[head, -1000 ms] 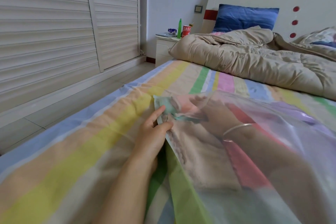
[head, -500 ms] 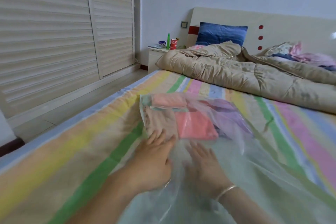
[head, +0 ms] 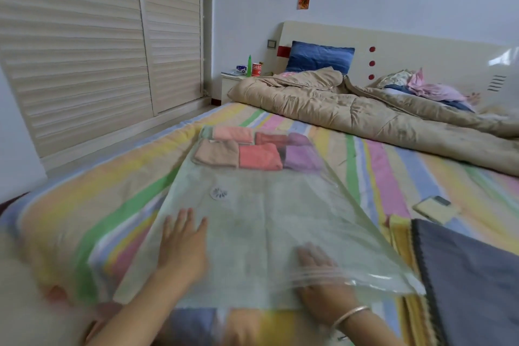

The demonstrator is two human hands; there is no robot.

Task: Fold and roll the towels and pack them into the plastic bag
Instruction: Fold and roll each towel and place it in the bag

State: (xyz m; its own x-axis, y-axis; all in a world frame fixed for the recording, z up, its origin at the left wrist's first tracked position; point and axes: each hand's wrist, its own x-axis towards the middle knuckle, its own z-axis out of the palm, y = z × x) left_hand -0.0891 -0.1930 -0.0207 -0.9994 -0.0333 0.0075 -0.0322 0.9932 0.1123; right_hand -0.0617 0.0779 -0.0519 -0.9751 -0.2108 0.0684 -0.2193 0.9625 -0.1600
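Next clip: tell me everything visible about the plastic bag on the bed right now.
The plastic bag is large, translucent, pale green film lying nearly flat on the striped bedsheet. A round white valve sits on its top face. Folded towels, beige, pink, coral and purple, fill its far end in two rows. A ribbed closure strip runs along the near mouth. The left hand lies flat on top; the right hand shows through the film there, apparently under the top layer.

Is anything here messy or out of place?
Nothing wrong in the bag: the towels lie in neat rows at its far end. A grey towel and a yellow towel lie outside it, unpacked.
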